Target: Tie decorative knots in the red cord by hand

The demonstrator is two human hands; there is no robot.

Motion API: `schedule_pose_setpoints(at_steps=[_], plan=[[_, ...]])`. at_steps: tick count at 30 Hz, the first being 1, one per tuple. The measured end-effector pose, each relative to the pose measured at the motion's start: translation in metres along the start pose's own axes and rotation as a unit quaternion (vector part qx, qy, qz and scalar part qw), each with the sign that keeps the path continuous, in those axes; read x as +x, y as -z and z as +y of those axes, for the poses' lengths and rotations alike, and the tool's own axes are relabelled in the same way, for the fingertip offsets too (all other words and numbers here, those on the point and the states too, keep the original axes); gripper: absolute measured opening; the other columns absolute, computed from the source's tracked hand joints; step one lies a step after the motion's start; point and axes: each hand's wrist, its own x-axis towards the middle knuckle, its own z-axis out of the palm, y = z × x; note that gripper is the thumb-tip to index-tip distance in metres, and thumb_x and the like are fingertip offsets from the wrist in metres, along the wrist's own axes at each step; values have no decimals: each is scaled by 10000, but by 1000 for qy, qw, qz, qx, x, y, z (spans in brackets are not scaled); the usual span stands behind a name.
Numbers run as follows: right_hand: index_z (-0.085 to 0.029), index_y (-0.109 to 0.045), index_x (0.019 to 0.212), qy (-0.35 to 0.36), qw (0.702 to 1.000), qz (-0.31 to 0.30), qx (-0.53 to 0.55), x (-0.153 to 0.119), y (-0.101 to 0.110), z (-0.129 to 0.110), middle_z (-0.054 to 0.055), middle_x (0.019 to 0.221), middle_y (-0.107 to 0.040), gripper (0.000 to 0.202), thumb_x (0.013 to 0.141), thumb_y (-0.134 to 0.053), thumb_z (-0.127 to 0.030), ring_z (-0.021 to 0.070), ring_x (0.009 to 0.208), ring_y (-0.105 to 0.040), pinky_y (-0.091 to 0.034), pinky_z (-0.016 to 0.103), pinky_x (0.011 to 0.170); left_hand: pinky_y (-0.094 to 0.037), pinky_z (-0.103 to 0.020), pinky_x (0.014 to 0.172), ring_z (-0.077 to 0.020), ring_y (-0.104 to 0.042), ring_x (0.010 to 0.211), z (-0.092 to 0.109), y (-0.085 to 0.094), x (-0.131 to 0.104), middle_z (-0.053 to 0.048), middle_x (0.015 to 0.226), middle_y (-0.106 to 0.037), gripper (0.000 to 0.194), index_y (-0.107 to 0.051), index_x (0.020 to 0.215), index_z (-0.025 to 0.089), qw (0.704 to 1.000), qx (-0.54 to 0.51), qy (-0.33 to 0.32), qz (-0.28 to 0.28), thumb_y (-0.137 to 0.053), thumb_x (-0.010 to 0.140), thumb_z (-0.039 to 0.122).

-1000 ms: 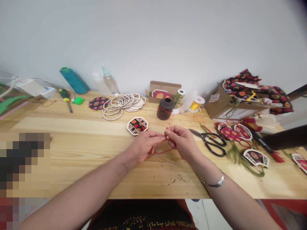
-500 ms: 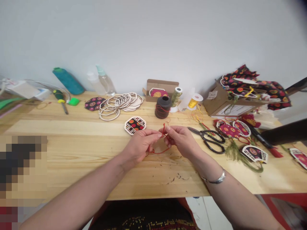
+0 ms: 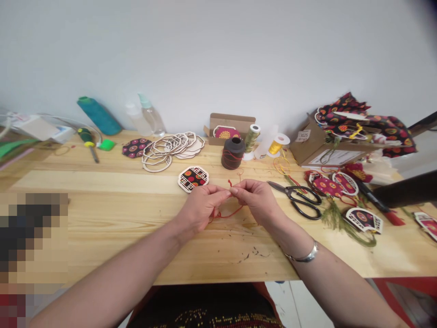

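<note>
Between my two hands runs a thin red cord, its slack hanging in a curve below the fingers. My left hand pinches the cord between thumb and forefinger. Meeting it fingertip to fingertip, my right hand pinches the cord too, and a short red end sticks up above the fingertips. Just behind my left hand lies an eight-sided wooden ornament with dark patterned fabric in its middle. Black-handled scissors rest to the right of my right hand.
At the back stand a dark thread cone, a yellow spool and an open small box. Wooden frames lie piled behind left. A full cardboard box, fabric ornaments and a green tassel occupy the right.
My right hand has shifted slightly left and its fingertips have closed against those of my left hand. The upright cord end now looks shorter.
</note>
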Motion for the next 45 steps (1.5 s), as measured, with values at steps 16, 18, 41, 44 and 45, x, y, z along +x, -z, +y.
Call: schedule_pose_setpoints(at_steps=[16, 18, 41, 44, 45], plan=[[-171, -617, 675, 154, 955, 80, -239, 3, 7, 0, 11, 626, -643, 135, 751, -577, -275, 126, 572, -532, -404, 253, 569, -161, -184, 380, -23, -259, 364, 2, 3, -3, 78, 422, -381, 180, -681, 763, 146, 998, 7, -60, -6, -676, 705, 316], [-173, -619, 682, 173, 943, 99, -266, 2, 8, 0, 15, 635, -648, 136, 761, -575, -274, 130, 577, -536, -404, 256, 573, -199, -190, 388, -10, -295, 384, 2, 2, -5, 17, 618, -578, 156, -676, 740, 152, 997, 17, -71, -2, -681, 694, 301], [-155, -519, 633, -3, 998, -15, 56, -4, 1, -10, -55, 492, -507, 287, 670, -676, -392, 22, 373, -328, -206, 179, 372, -352, -421, 977, -248, -490, 1086, -5, 8, -8, -106, 1126, -532, 106, -675, 709, 173, 858, 354, -366, 62, -602, 751, 238], [-156, -522, 632, 5, 999, -10, 32, -4, 0, -10, -55, 485, -500, 262, 690, -660, -371, 28, 384, -326, -204, 185, 376, -358, -404, 996, -237, -480, 1138, -3, 9, -7, -104, 1198, -493, 87, -613, 729, 167, 868, 279, -392, 123, -586, 776, 235], [-157, -524, 635, 7, 1000, -10, 28, -4, 0, -10, -55, 483, -500, 258, 690, -660, -369, 30, 388, -327, -206, 186, 377, -375, -398, 987, -231, -495, 1131, -3, 8, -6, -102, 1198, -495, 74, -597, 748, 167, 883, 242, -384, 123, -586, 778, 235]])
